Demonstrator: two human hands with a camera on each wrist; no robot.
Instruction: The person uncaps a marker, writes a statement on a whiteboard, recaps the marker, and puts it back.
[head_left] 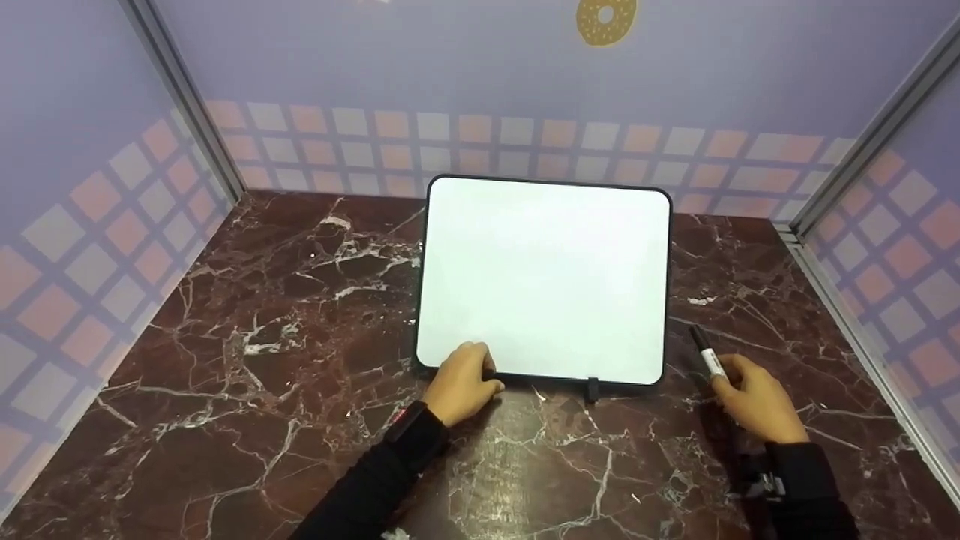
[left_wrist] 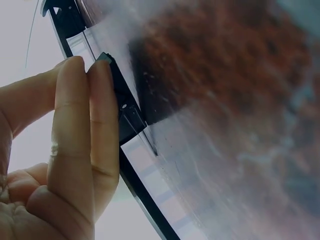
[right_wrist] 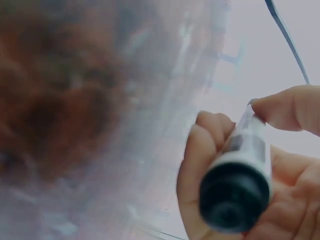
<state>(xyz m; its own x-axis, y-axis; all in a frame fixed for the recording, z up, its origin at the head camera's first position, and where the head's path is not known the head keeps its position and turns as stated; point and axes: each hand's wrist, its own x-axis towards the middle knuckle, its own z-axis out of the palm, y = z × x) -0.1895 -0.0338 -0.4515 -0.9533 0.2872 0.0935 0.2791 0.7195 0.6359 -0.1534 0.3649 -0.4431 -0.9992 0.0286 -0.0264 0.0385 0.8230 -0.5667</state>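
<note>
A whiteboard point(head_left: 544, 277) with a thin black frame and a blank white face stands in the middle of the marble-patterned table. At its lower left edge, my left hand point(head_left: 463, 384) grips the bottom of the frame. In the left wrist view, the fingers point(left_wrist: 75, 115) of that hand lie against a black foot point(left_wrist: 131, 117) on the frame. My right hand point(head_left: 759, 399), to the right of the board, holds a marker point(head_left: 709, 358) with a white barrel and a black end pointing away from me. That black end point(right_wrist: 234, 197) faces the right wrist camera.
Another black foot point(head_left: 592, 389) sticks out under the board's lower right edge. The dark red marble-patterned tabletop point(head_left: 285, 420) spreads around it. Purple panels with a checkered band point(head_left: 315, 142) enclose the left, back and right sides, joined by metal posts point(head_left: 191, 97).
</note>
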